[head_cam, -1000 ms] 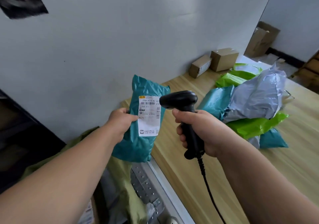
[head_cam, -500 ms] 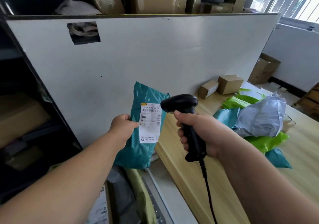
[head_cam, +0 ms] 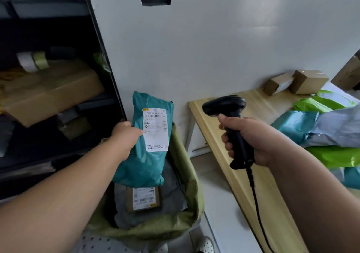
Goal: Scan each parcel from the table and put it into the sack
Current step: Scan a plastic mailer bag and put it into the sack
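Since the earlier frame the teal parcel [head_cam: 144, 165] has moved away from the scanner [head_cam: 224, 105] and to the left, and it now hangs above the open mouth of the sack [head_cam: 191, 184]; the view has also swung down and left, bringing the sack's inside into sight. Left hand [head_cam: 124, 137]: grips the parcel at its left edge, thumb laid on the front at the edge of the white label, the other fingers hidden behind. Parcel: held roughly upright, label facing the camera, its lower end over the sack opening and clear of the contents. Right hand [head_cam: 251, 137]: fingers curled round the handle of the black scanner, held over the near end of the table [head_cam: 259, 104], head pointing left, well apart from the parcel; black cable [head_cam: 253, 190] hangs from the handle base. Sack: olive green, standing just beside the table's left end; inside, a grey wrapped parcel and a brown labelled parcel [head_cam: 143, 199] lying on it. Table, right side: a pile of teal, grey [head_cam: 335, 124] and bright green bags; at the back, against the white panel [head_cam: 214, 38], two small cardboard boxes [head_cam: 307, 81]. Left: dark shelf holding a large cardboard box [head_cam: 48, 92].
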Available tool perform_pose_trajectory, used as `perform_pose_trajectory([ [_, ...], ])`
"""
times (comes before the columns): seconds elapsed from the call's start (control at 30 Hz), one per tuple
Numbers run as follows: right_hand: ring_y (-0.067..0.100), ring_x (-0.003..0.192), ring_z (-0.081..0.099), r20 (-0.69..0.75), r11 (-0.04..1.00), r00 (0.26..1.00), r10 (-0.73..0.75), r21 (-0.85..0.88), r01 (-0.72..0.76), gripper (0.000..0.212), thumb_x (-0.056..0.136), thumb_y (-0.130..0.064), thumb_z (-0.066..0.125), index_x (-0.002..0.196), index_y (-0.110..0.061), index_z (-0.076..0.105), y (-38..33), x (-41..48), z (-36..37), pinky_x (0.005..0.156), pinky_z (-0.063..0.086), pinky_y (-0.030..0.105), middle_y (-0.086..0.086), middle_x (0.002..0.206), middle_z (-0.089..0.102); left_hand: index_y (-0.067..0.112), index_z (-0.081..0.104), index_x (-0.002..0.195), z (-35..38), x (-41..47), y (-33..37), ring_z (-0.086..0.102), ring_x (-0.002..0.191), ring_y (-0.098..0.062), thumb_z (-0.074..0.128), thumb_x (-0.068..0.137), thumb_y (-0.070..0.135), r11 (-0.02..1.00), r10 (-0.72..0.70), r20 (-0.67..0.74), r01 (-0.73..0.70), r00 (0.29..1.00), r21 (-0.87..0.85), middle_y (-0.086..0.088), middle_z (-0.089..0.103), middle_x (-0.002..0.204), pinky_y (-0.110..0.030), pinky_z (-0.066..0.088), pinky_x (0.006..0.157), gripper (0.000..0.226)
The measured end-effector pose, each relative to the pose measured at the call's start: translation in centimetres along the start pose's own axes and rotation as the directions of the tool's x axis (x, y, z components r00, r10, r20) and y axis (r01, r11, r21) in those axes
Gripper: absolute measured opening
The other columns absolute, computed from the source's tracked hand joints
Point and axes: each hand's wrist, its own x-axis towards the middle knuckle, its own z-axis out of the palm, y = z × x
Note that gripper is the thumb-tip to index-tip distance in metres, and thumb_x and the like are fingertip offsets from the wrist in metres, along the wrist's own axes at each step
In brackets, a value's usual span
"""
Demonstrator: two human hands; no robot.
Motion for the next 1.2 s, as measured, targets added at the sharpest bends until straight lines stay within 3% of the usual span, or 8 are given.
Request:
perform_pose_trajectory([
  [0.17, 0.015, 0.05, 0.052, 0.03, 0.999, 0.999, 0.033, -0.039, -0.032, 0.035, 0.089, -0.035, 0.069, 0.106, -0.008, 0.055, 1.3, 1.1, 1.3, 0.046, 0.048, 0.028, 0.004, 0.061, 0.059, 0.008, 0.063, 0.094, 0.1, 0.1, -6.2, 0.063, 0.077, -0.027, 0.059, 0.09, 0.004, 0.972, -0.232, 0.05, 0.234, 0.971, -0.031, -0.016, 0.068, 0.098, -0.031, 0.049, 0.062, 0.008],
  [0.3, 0.016, 0.05, 0.053, 0.006, 0.997, 0.998, 0.062, -0.048, -0.062, 0.042, 0.088, -0.034, 0.07, 0.115, -0.006, 0.055, 2.4, 1.6, 1.2, 0.046, 0.049, 0.028, 0.005, 0.062, 0.06, 0.009, 0.054, 0.128, 1.2, -1.0, -8.0, 0.058, 0.098, -0.024, 0.059, 0.094, 0.025, 0.923, -0.376, 0.225, 0.344, 0.899, 0.171, -0.009, 0.06, 0.121, -0.032, 0.042, 0.08, 0.038],
  [0.47, 0.016, 0.049, 0.054, -0.033, 0.997, 0.996, 0.078, -0.027, -0.079, 0.041, 0.089, -0.033, 0.07, 0.113, -0.004, 0.056, 3.0, 1.3, -0.8, 0.045, 0.048, 0.028, 0.005, 0.06, 0.06, 0.021, 0.046, 0.11, 3.3, -1.4, -6.5, 0.043, 0.062, -0.011, 0.061, 0.091, 0.036, 0.898, -0.219, 0.069, 0.174, 0.973, 0.403, 0.002, 0.051, 0.079, -0.024, 0.036, 0.053, 0.029],
  [0.53, 0.016, 0.049, 0.054, -0.046, 0.997, 0.996, 0.079, 0.0, -0.079, 0.039, 0.089, -0.033, 0.071, 0.112, -0.005, 0.056, 3.0, 1.0, -2.0, 0.045, 0.048, 0.028, 0.005, 0.06, 0.06, 0.017, 0.043, 0.124, 4.6, -1.7, -4.7, 0.055, 0.078, -0.02, 0.061, 0.088, 0.043, 0.834, -0.096, 0.029, 0.064, 0.995, 0.547, -0.005, 0.055, 0.099, -0.026, 0.043, 0.059, 0.047],
  [0.6, 0.016, 0.048, 0.054, -0.07, 0.998, 0.996, 0.064, 0.027, -0.062, 0.037, 0.089, -0.033, 0.071, 0.11, -0.006, 0.056, 3.0, 0.5, -3.6, 0.045, 0.047, 0.028, 0.006, 0.061, 0.06, 0.014, 0.029, 0.145, 6.6, -1.8, -3.0, 0.049, 0.121, -0.031, 0.059, 0.087, 0.049, 0.75, 0.056, 0.073, -0.091, 0.996, 0.655, -0.011, 0.043, 0.14, -0.038, 0.046, 0.089, 0.074],
  [0.67, 0.016, 0.048, 0.054, -0.111, 0.998, 0.993, 0.043, 0.06, -0.036, 0.035, 0.089, -0.033, 0.071, 0.107, -0.008, 0.056, 3.1, 0.0, -5.7, 0.044, 0.046, 0.028, 0.006, 0.06, 0.059, 0.011, 0.025, 0.148, 9.4, -2.4, -1.1, 0.037, 0.133, -0.032, 0.058, 0.087, 0.05, 0.718, 0.202, 0.163, -0.259, 0.966, 0.646, -0.012, 0.034, 0.149, -0.042, 0.036, 0.104, 0.079],
  [0.8, 0.016, 0.045, 0.053, -0.217, 0.993, 0.976, -0.003, 0.114, 0.028, 0.026, 0.091, -0.032, 0.068, 0.091, -0.01, 0.056, 3.4, -1.3, -10.9, 0.045, 0.045, 0.028, 0.005, 0.057, 0.058, 0.014, 0.021, 0.15, 16.3, -4.5, 2.9, 0.033, 0.137, -0.029, 0.056, 0.087, 0.054, 0.647, 0.316, 0.361, -0.478, 0.877, 0.594, -0.012, 0.031, 0.151, -0.041, 0.032, 0.107, 0.083],
  [1.2, 0.02, 0.043, 0.051, -0.436, 0.957, 0.898, -0.056, 0.234, 0.173, 0.024, 0.089, -0.03, 0.07, 0.087, -0.01, 0.057, 5.0, -2.8, -26.2, 0.043, 0.045, 0.028, 0.008, 0.055, 0.056, 0.026, 0.013, 0.151, 38.7, -8.8, 9.1, 0.035, 0.135, -0.027, 0.073, 0.071, 0.045, 0.454, 0.272, 0.73, -0.752, 0.628, 0.478, -0.009, 0.03, 0.15, -0.038, 0.035, 0.106, 0.102],
])
